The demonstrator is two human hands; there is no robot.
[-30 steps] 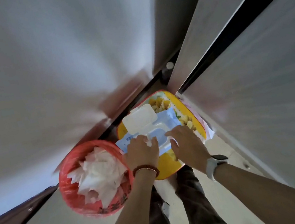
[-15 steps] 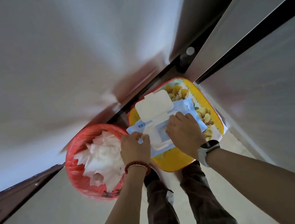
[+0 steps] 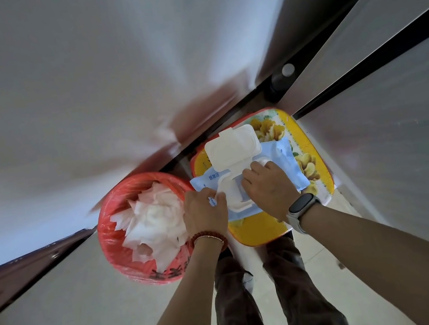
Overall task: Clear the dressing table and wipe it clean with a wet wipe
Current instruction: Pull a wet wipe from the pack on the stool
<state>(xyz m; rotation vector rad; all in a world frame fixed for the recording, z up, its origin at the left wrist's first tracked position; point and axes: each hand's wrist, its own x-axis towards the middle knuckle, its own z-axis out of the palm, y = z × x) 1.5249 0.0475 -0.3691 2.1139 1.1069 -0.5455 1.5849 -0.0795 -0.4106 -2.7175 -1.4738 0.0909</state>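
Observation:
A light blue wet wipe pack (image 3: pixel 282 157) lies on a yellow flower-patterned stool (image 3: pixel 259 230) below me. Its white flip lid (image 3: pixel 232 146) stands open. My left hand (image 3: pixel 204 211) grips the pack's near left edge and holds it down. My right hand (image 3: pixel 267 184) lies over the white opening, its fingers curled onto a white wipe (image 3: pixel 266 163) there. How the fingertips hold the wipe is hidden. The dressing table is not in view.
A red bin (image 3: pixel 112 237) lined with a red bag and full of used white wipes stands left of the stool, touching my left hand's side. Grey cabinet panels rise on the right, a white wall on the left. My legs stand on pale floor tiles.
The view has shifted, so stool and bin sit a bit lower right. My right hand slid up the pack to the opening. My left hand stays on the pack's left edge.

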